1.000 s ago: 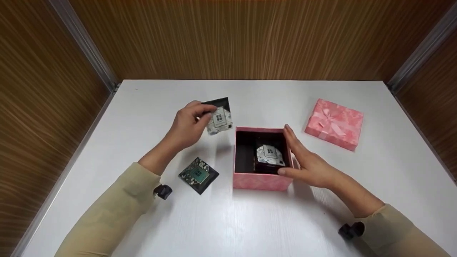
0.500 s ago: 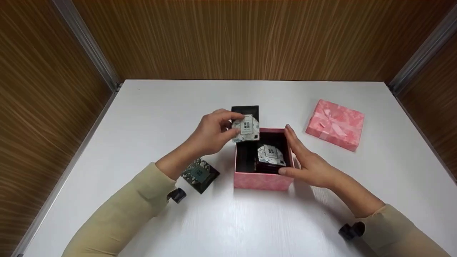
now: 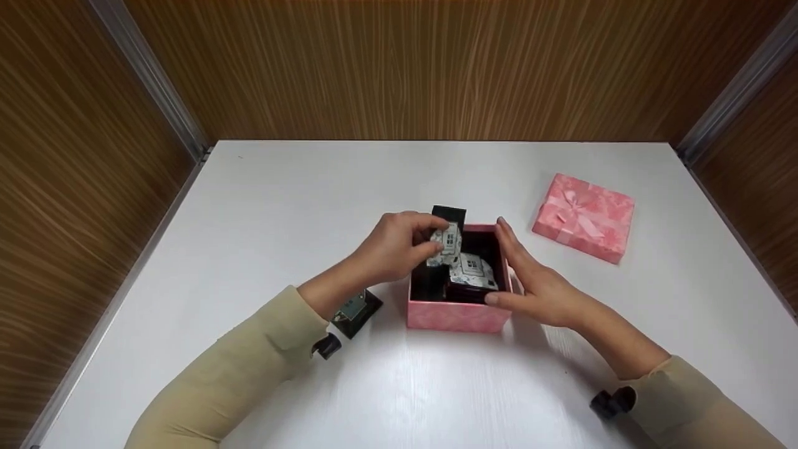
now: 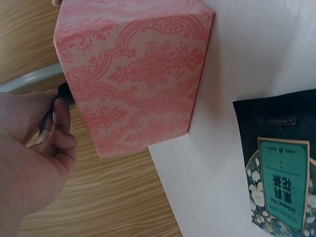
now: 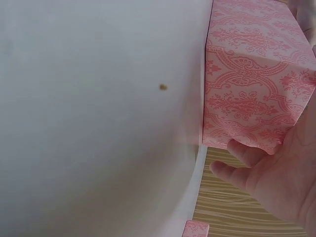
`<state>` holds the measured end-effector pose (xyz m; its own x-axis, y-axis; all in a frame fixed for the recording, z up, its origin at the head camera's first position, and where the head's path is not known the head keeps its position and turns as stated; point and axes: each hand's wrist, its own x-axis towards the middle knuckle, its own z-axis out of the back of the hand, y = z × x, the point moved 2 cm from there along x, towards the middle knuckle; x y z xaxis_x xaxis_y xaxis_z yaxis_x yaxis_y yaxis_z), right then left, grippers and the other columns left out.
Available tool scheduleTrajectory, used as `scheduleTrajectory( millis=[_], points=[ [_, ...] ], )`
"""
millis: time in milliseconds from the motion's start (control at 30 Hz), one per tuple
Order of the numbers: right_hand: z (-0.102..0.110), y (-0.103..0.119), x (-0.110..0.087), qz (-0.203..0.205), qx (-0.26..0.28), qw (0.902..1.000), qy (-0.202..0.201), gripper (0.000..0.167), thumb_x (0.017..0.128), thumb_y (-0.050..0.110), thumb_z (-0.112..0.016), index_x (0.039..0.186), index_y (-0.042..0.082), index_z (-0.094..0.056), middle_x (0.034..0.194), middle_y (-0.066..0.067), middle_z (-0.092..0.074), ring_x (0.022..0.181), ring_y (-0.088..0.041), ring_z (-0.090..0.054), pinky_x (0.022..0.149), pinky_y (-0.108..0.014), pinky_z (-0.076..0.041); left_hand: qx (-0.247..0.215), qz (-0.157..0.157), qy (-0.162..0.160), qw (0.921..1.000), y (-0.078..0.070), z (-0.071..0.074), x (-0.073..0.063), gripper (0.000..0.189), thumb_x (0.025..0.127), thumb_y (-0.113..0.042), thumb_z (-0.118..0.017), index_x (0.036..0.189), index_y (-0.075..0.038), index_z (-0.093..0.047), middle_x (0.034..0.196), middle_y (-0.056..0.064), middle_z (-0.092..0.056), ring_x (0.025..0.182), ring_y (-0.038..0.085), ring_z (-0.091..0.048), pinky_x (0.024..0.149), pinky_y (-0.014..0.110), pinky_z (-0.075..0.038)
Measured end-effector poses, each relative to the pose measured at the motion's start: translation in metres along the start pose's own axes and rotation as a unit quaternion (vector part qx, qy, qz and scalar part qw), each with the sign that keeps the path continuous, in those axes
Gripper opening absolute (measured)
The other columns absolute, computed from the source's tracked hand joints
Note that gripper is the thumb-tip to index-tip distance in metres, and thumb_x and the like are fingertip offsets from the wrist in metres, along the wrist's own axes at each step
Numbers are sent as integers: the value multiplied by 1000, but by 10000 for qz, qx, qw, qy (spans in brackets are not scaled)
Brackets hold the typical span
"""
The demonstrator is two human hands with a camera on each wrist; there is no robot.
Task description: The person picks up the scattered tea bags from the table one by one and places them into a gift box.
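My left hand (image 3: 399,246) pinches a black tea bag packet (image 3: 449,240) with a white floral label, held tilted over the left part of the open pink box (image 3: 458,317). Inside the box, on the right, lies a stack of similar packets (image 3: 472,271) with a white label on top. My right hand (image 3: 548,290) rests along the box's right side, thumb at the near corner and fingers at the far one. In the left wrist view, the left fingers curl at the box rim and mostly hide the held packet. In the right wrist view the right hand (image 5: 281,173) touches the box wall.
A dark packet with a green label, reading jasmine tea (image 4: 284,185), lies on the white table (image 3: 399,386) left of the box, partly under my left forearm. The pink lid with a bow (image 3: 585,217) lies at the right. Wood-patterned panels (image 3: 436,68) enclose the table.
My left hand has carried the white-labelled packet rightward and down, from left of the box to over its opening. The right hand and the box have stayed in place.
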<state>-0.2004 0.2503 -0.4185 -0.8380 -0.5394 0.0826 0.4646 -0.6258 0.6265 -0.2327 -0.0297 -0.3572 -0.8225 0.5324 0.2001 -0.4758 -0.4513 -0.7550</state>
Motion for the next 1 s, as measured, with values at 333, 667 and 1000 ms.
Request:
scheduleTrajectory(
  millis=[333,667,1000],
  points=[
    [0,0,0,63,45,10000,27,110,98,41,-74,172,28,7,178,0,9,159,-38,-18,118,-67,-31,90,-259,230,9994,-2,-17,5,30,100,-9,-75,129,-2,-74,100,7,-74,82,9,-63,77,22,-53],
    [-1,0,1,118,52,9999,30,111,98,40,-75,172,27,7,179,-3,7,159,-36,-18,118,-65,-33,931,-365,714,9924,0,-29,12,36,100,-16,-76,133,-3,-73,98,8,-75,86,15,-63,84,32,-53],
    [-1,0,1,123,66,9999,2,111,98,39,-76,172,26,6,178,2,8,159,-35,-18,118,-65,-33,1775,-527,828,9792,3,-37,21,34,98,-23,-79,128,-7,-77,103,5,-78,93,19,-69,94,38,-54]
  ],
)
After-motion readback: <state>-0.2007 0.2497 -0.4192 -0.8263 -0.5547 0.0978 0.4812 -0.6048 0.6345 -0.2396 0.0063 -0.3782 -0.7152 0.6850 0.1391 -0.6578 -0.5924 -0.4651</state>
